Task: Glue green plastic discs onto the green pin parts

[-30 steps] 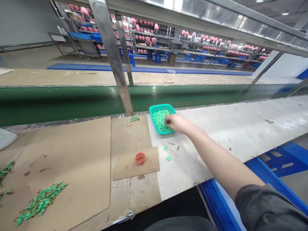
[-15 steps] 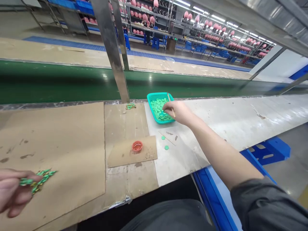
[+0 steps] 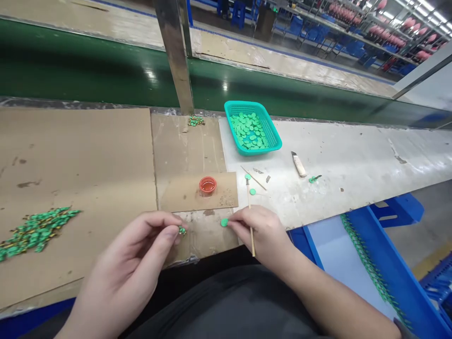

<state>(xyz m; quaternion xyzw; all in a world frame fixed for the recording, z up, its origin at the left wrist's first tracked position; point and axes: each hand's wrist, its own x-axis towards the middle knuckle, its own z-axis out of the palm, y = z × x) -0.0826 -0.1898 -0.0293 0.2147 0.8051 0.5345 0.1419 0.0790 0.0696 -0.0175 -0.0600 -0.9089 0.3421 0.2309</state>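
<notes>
Between thumb and forefinger, my left hand [image 3: 137, 256] pinches a small green-and-gold piece [image 3: 181, 230]. My right hand [image 3: 263, 230] holds a flat green disc [image 3: 224, 222] at its fingertips, with a thin wooden stick [image 3: 252, 235] tucked through the same hand. The two hands are a little apart over the table's near edge. Beyond them, a red cup [image 3: 207, 186] of liquid stands on a cardboard strip [image 3: 173, 197]. Two loose green discs [image 3: 252, 191] lie near the stick's far end. A turquoise basket [image 3: 273, 136] holds many more discs.
A heap of green-and-gold pieces [image 3: 42, 230] lies on the cardboard sheet [image 3: 106, 165] at left, and a smaller pile [image 3: 196, 121] near the metal post [image 3: 178, 70]. To the right are a white tube [image 3: 298, 165] and a blue tray [image 3: 381, 263] with a row of green pieces.
My right hand has come back from the basket toward me with a green disc. My left hand has moved right from the heap with a small piece. The view has tilted down.
</notes>
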